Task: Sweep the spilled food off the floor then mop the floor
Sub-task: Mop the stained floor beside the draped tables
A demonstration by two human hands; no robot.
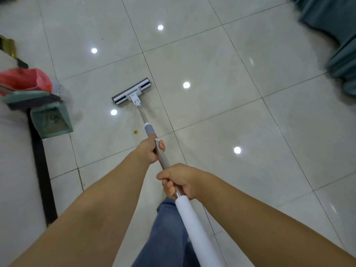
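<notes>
Mopping is under way: left grip point(151, 150) and right grip point(180, 181) both curl tight round the mop point(132, 92) shaft, its head flat on the floor point(231, 105) ahead. A yellow crumb point(136, 132) lies just left of the shaft, so the next stroke likely needs drawing the head back over it.

mop point(131, 93) head flat on tiled floor point(212, 64) | both hands grip handle | dustpan point(52, 120) left
</notes>
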